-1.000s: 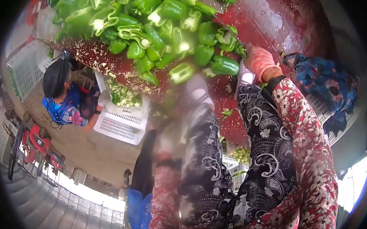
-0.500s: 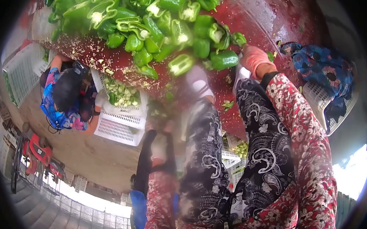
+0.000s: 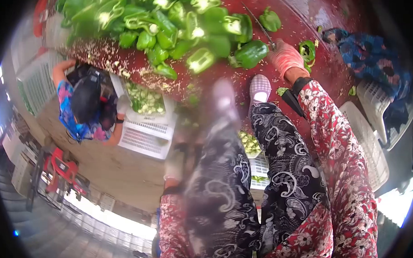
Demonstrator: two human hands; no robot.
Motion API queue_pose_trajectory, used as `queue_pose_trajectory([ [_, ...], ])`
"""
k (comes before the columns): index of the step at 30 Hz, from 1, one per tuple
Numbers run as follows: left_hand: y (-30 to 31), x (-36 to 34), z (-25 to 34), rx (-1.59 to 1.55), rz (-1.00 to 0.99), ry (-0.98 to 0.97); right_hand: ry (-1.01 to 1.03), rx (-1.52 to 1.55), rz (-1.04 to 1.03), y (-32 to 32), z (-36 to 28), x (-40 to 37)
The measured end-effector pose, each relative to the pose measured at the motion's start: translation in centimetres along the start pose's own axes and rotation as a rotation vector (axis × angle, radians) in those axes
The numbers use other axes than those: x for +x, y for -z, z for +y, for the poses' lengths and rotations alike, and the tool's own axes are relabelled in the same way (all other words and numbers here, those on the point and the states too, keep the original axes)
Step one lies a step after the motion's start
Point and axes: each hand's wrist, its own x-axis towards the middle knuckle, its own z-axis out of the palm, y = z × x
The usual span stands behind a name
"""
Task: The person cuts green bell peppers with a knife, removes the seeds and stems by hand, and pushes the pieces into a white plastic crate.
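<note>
My right hand (image 3: 287, 59), in a pinkish glove, is closed around a knife (image 3: 258, 24) whose thin blade points up and left over the red surface. A whole green bell pepper (image 3: 250, 54) lies just left of the hand. Beyond the blade is another green pepper (image 3: 270, 19), and a cut pepper piece (image 3: 307, 51) rests to the hand's right. A large heap of halved peppers (image 3: 160, 28) covers the upper left. My left hand (image 3: 172, 166) hangs low beside my leg, blurred behind a smear, its fingers unreadable.
Seeds litter the red surface (image 3: 218, 79), where my feet rest. At the left, a co-worker (image 3: 85, 100) sits beside a white crate (image 3: 146, 138) with pepper scraps. Patterned cloth (image 3: 371, 60) and white baskets (image 3: 369, 140) are at the right. A red machine (image 3: 59, 168) stands lower left.
The view has shifted. The knife blade now shows at my right hand, and the pepper that was by its fingers lies farther off. A cut piece shows to the hand's right.
</note>
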Motion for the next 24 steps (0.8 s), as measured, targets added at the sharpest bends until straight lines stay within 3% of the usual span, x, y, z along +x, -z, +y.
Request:
queue_pose_trajectory([
  [1,1.1,0.6,0.8,0.004,0.003,0.012,-0.012,0.028,0.016,0.0,0.8,0.0],
  [3,1.1,2.3,-3.2,0.047,0.033,0.014,0.071,0.101,0.12,-0.6,2.9,-0.8],
  [5,2.6,3.8,-5.8,-0.167,0.152,0.136,0.09,0.149,0.136,-1.8,5.7,-1.0],
  [8,5.8,6.5,-3.7,-0.195,0.139,0.254,0.13,0.343,0.178,-2.4,8.0,-2.3],
  [17,2.3,18.9,0.5,0.578,0.385,-0.318,0.092,0.541,0.456,-6.6,11.3,2.1],
  [19,0.5,22.1,1.9,0.679,0.551,-0.588,0.147,0.608,0.615,-6.2,11.5,3.0],
  [20,-4.1,20.9,7.5,0.833,0.842,-0.201,0.173,0.629,0.684,-6.6,11.1,2.9],
  [21,-2.3,24.3,5.9,0.51,0.561,-0.307,0.194,0.614,0.757,-6.9,11.2,4.0],
  [24,-3.7,26.2,4.2,0.494,0.699,-0.494,0.299,0.793,0.908,-11.3,9.3,2.6],
])
